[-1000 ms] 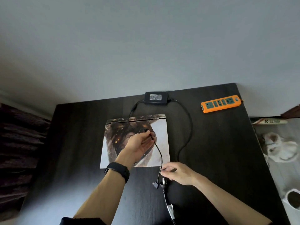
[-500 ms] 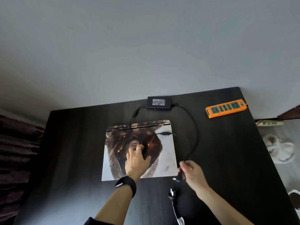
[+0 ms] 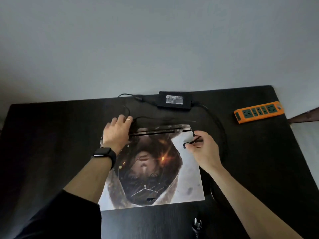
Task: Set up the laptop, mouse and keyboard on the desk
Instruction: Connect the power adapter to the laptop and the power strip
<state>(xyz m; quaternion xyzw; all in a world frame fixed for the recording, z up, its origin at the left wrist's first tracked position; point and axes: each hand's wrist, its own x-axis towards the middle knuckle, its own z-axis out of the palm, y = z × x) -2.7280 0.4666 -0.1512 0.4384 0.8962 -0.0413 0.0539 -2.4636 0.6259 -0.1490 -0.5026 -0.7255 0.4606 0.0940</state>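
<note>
Head view, looking down on a dark desk [image 3: 51,152] against a plain grey wall. A closed laptop [image 3: 151,169] lies flat in the middle, its lid covered by a printed picture, hinge edge away from the person.

The left hand [image 3: 117,133], with a dark watch on the wrist, rests on the laptop's far left corner, fingers spread over the rear edge beside a thin cable [image 3: 124,107]; I cannot tell whether it grips anything.

The right hand [image 3: 203,149] is over the far right corner, fingers pinched around a small black plug [image 3: 185,145] at the end of a lead.

A black charger brick [image 3: 174,102] sits at the back edge. An orange power strip [image 3: 259,112] lies well to the right, sockets empty. A mains plug [image 3: 197,225] lies loose on the desk near the person.

No mouse or keyboard is in view.

The step appears to be connecting power. To do it well, the left hand should steady the laptop while the right lines the plug up squarely with its port and pushes straight, without dragging the cable across the lid.

There are no containers here.
</note>
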